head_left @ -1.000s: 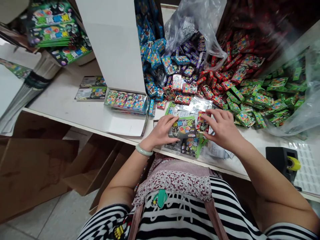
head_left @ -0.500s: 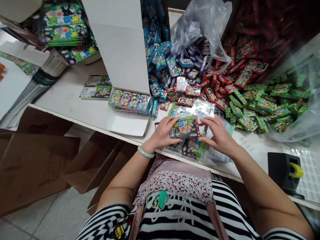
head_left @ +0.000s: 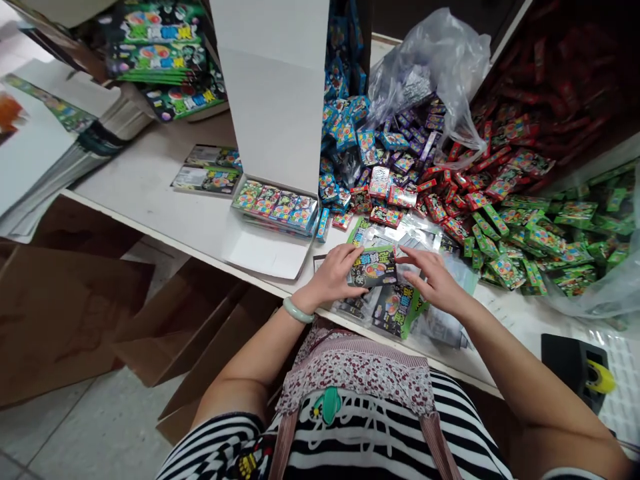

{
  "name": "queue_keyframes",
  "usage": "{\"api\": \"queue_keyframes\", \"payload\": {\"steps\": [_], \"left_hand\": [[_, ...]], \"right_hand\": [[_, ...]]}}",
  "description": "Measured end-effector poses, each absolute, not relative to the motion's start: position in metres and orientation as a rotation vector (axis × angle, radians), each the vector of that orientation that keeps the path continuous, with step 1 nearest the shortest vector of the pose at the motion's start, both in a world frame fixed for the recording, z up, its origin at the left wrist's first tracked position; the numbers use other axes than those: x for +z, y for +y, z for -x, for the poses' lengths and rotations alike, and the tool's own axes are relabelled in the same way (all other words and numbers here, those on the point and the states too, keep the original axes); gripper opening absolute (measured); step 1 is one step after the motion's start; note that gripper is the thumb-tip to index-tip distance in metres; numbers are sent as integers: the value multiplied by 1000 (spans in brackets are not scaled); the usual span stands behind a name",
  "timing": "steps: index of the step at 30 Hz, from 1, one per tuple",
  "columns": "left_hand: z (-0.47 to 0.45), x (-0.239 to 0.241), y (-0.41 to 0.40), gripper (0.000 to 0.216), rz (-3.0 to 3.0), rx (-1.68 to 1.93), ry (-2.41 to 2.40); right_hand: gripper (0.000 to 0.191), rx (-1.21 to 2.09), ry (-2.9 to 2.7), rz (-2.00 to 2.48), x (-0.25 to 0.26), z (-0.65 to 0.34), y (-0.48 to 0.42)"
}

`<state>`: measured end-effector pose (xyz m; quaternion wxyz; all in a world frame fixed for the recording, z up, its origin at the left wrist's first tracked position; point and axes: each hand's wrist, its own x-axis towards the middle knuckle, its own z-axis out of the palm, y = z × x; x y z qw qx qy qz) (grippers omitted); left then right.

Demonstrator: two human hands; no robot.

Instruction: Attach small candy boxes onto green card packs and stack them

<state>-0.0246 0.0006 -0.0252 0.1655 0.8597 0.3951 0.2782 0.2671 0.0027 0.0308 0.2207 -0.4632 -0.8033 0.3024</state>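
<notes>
My left hand (head_left: 336, 277) is closed on the left end of a black and green candy packet (head_left: 376, 267), thumb at its lower edge and fingers at the upper edge. Just off the packet's right end, my right hand (head_left: 434, 280) has thumb and fingers apart, with nothing visible between them. Beneath both hands lie several flat printed black and green bags (head_left: 395, 310) and clear plastic. Beyond them is a heap of small red candy boxes (head_left: 387, 215).
A white carton (head_left: 273, 257) with rows of small boxes stands open at left. Heaps of blue (head_left: 345, 130), purple (head_left: 403, 160) and green boxes (head_left: 540, 237) lie behind and right. A tape dispenser (head_left: 575, 373) sits at right; cardboard boxes (head_left: 65, 320) stand below the table edge.
The view has shifted, so the table things sit further right in the picture. My right hand's fingertips have come off the packet's right edge; my left hand still holds it.
</notes>
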Motion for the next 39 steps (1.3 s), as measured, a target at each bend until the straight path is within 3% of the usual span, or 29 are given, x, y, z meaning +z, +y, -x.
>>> {"api": "queue_keyframes", "payload": {"steps": [6, 18, 26, 34, 36, 39], "left_hand": [[22, -30, 0, 95, -2472, 750, 1104], [7, -29, -7, 91, -2495, 679, 990], [21, -22, -9, 91, -2502, 757, 1037], [20, -8, -9, 90, -2391, 898, 1117], [22, -8, -9, 90, -2385, 878, 1131], [27, -9, -10, 89, -2374, 848, 1152]], "right_hand": [[54, 746, -2097, 1421, 11, -262, -11], [55, 892, -1906, 1471, -5, -248, -14], [46, 897, -1678, 1380, 23, -274, 13], [31, 404, -2086, 1685, 42, -247, 183], [36, 162, -2219, 1803, 43, -236, 222], [59, -30, -2215, 1957, 43, -228, 265]]}}
